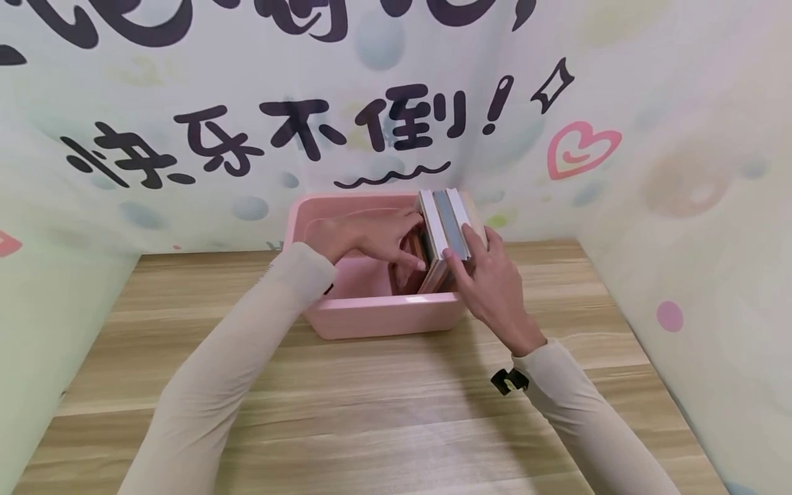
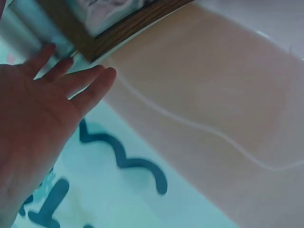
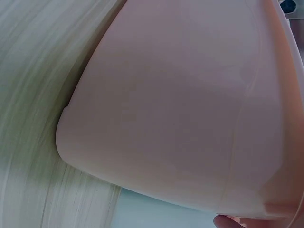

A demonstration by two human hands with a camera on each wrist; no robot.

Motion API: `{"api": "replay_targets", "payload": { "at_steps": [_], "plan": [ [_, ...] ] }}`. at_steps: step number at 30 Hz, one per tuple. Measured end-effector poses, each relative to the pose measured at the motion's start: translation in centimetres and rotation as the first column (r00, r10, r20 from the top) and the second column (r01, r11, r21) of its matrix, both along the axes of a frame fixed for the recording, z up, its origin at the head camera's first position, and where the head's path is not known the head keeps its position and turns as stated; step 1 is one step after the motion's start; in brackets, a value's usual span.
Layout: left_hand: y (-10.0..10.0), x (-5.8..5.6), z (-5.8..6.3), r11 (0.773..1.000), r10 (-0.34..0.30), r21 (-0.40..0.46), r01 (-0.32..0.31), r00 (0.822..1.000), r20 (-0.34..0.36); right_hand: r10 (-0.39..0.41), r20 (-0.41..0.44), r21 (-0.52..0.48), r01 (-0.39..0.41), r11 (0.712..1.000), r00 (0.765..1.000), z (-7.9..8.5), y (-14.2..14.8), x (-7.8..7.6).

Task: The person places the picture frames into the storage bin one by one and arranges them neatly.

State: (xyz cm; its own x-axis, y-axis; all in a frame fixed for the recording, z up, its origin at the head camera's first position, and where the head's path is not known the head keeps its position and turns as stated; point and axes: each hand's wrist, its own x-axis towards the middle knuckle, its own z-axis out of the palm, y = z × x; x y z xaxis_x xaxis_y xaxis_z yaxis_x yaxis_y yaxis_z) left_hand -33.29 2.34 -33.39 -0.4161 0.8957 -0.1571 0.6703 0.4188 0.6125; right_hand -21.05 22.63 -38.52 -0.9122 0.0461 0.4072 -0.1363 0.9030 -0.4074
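Note:
Several picture frames [image 1: 450, 221] stand on edge, packed together at the right end of a pink plastic bin [image 1: 383, 313]. White, blue-grey and cream edges show on top. My left hand [image 1: 380, 237] reaches inside the bin, its spread fingers and thumb against the left side of the stack. In the left wrist view, its fairly straight fingers lie by the corner of a brown wooden picture frame [image 2: 137, 26]. My right hand [image 1: 495, 282] grips the stack's top from the right, thumb on the near edges. A right fingertip [image 3: 228, 221] shows beside the bin wall [image 3: 166, 118].
The bin stands on a wood-grain table [image 1: 383, 405] against a printed cloth backdrop [image 1: 247, 82] with dark lettering. Similar printed side walls [image 1: 699, 206] flank the table. A small black clip [image 1: 510, 380] sits at the right cuff.

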Motion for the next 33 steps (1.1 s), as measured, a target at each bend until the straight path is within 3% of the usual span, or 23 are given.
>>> {"api": "replay_targets", "payload": {
  "at_steps": [3,5,8,10,14,21,27,33],
  "plan": [
    [-0.5,-0.4,1.2,0.989,-0.094,0.114,0.092,0.996,0.011,0.0,-0.001,-0.006,0.0,1.0,1.0,-0.2,0.1,-0.1],
    [-1.2,-0.4,2.3,0.989,-0.072,0.13,0.077,0.997,-0.036,0.0,-0.001,-0.007,0.0,1.0,1.0,-0.3,0.1,-0.2],
    [-2.4,-0.2,4.4,0.996,0.067,0.074,-0.055,0.983,-0.169,0.001,0.002,-0.01,-0.001,1.0,1.0,-0.4,0.3,-0.4],
    [-3.5,0.4,5.5,0.984,0.178,0.019,-0.178,0.964,-0.196,0.0,0.005,-0.012,0.0,1.0,1.0,-0.4,0.4,-0.6],
    [-5.5,1.4,6.3,0.96,0.27,-0.009,-0.28,0.933,-0.237,0.0,0.012,-0.018,0.0,1.0,1.0,-0.5,0.7,-0.8],
    [-9.5,2.6,4.7,0.915,0.4,0.07,-0.397,0.877,-0.267,-0.001,0.008,-0.034,0.002,0.999,1.0,-0.7,1.5,-1.3],
    [-12.6,3.9,2.0,0.875,0.48,0.097,-0.474,0.825,-0.299,0.016,0.016,-0.032,-0.015,0.999,1.0,-0.8,1.6,-1.9],
    [-14.7,5.3,-0.6,0.831,0.548,0.083,-0.55,0.786,-0.286,0.015,0.031,-0.034,-0.014,0.999,0.999,-0.9,2.0,-2.1]
  ]
}}
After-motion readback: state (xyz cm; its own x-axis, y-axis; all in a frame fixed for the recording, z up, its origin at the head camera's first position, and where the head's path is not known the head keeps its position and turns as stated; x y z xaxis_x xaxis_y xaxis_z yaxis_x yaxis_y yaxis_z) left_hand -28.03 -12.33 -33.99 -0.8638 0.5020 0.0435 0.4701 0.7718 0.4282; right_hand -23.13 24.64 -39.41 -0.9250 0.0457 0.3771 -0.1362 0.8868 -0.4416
